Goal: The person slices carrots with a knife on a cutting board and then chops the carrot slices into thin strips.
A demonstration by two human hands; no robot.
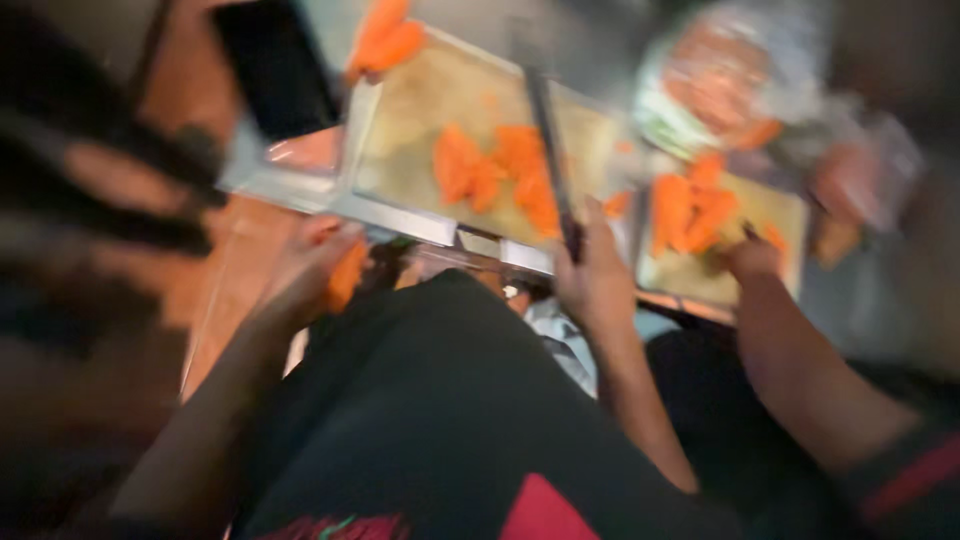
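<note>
Knife [548, 140], long and dark, gripped at its handle end by the right hand [592, 275]; its long axis runs nearly straight up the frame, tipped slightly left, blade end toward 12 o'clock and handle toward 6, lying over the right half of the near cutting board. View heavily blurred and tilted throughout. Largest thing in frame: a dark apron or garment [440, 420] filling the lower centre, with a red patch at its bottom edge. At 9 o'clock a dark blurred mass fills the left edge; cannot tell what it is. Work surface: a metal counter [300, 190] with a bright edge running from 9 toward 4 o'clock; reddish-brown floor [235, 280] shows below it at left. On the counter, a pale tan cutting board [420, 120] at 12 o'clock, with orange carrot pieces [495, 175] heaped at its centre, just left of the knife. More carrot [385, 40] lies at the board's top left corner. At 2 o'clock a second board [770, 215] holds another carrot heap [690, 210]; a co-worker's hand [750, 258] touches its near edge, forearm running down toward 4 o'clock. Above that, a clear bag [720, 80] with orange contents. A dark flat rectangle [275, 65] at 11 o'clock, kind unclear. Left hand [315, 265] at 8 o'clock below the counter edge, closed around an orange carrot piece [347, 275]. Right hand wrapped closed on the knife handle.
</note>
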